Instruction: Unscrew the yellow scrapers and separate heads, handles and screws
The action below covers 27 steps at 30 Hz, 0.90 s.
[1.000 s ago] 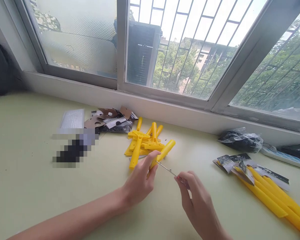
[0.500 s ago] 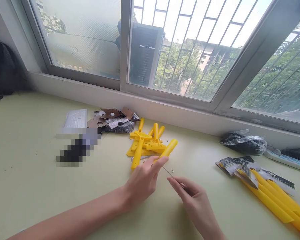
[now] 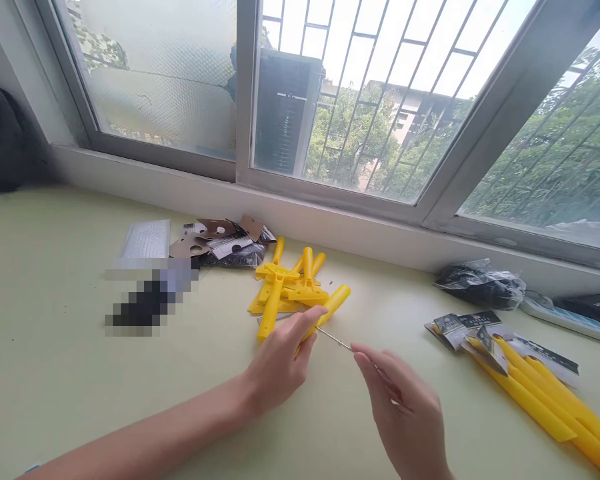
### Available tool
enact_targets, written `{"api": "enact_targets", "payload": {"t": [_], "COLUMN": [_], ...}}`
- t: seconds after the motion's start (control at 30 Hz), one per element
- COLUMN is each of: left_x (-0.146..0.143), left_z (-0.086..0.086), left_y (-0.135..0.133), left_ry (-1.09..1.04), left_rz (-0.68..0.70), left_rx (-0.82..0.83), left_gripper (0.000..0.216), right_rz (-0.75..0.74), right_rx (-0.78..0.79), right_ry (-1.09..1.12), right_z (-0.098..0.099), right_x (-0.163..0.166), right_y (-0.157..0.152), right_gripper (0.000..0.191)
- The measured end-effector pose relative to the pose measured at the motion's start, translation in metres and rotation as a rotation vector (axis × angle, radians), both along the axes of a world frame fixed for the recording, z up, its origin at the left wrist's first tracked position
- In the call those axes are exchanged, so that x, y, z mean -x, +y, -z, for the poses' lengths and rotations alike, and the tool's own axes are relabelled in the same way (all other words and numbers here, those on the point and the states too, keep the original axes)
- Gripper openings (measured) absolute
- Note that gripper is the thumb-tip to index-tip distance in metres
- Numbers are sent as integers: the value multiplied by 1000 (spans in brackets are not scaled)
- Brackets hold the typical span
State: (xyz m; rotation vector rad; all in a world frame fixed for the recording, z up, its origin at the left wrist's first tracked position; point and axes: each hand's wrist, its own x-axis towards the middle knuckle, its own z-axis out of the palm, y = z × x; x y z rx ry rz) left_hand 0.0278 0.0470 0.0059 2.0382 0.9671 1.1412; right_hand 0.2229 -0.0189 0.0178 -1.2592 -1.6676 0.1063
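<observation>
My left hand (image 3: 283, 360) is closed around a yellow plastic scraper (image 3: 339, 300), whose round handle sticks out beyond the fingers toward the upper right. The hand covers its lower part. My right hand (image 3: 407, 403) grips a screwdriver by its hidden handle end. The thin metal shaft of the screwdriver (image 3: 334, 338) points up and left, and its tip meets the scraper beside my left fingers. Just behind my left hand lies a pile of yellow scrapers (image 3: 274, 303) with T-shaped heads and round handles.
Torn card packaging (image 3: 230, 243) and a clear plastic tray (image 3: 146, 240) lie behind on the left. At the right are long yellow plastic pieces (image 3: 540, 393) with card labels, a bagged black item (image 3: 480, 285) and a power strip (image 3: 570, 320). The window ledge (image 3: 330, 220) bounds the table.
My right hand has moved slightly right and turned, with the screwdriver still in it. The scraper's handle has shifted a little down and left, and the whole view has shifted slightly.
</observation>
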Motion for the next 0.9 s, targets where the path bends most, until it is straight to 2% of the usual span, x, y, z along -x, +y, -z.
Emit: {"api": "enact_targets", "payload": {"t": [0.2, 0.43, 0.53, 0.6, 0.67, 0.73, 0.8, 0.9], "left_x": [0, 0, -3, -6, -8, -9, -8, -4], "left_z": [0, -3, -2, -1, 1, 3, 5, 5], "left_y": [1, 2, -2, -5, -5, -1, 6, 14], "left_ry": [10, -23, -15, -1, 16, 29, 28, -13], "left_rz": [-14, -39, -12, -5, -18, -42, -74, -113], "left_rx": [12, 76, 49, 17, -18, -53, -74, -56], "left_gripper": [39, 37, 38, 40, 40, 40, 40, 39], "right_rz": [83, -72, -50, -37, -28, 5, 32, -54], "right_rx": [125, 31, 192, 350, 428, 360, 186, -83], "right_ry": [-117, -86, -69, -45, -75, -181, -314, -456], "right_z": [-5, -4, 0, 8, 19, 28, 31, 20], "right_x": [0, -1, 5, 14, 24, 32, 36, 35], "right_y": [-1, 9, 6, 3, 2, 3, 4, -4], "right_gripper": [36, 15, 21, 27, 31, 30, 28, 11]}}
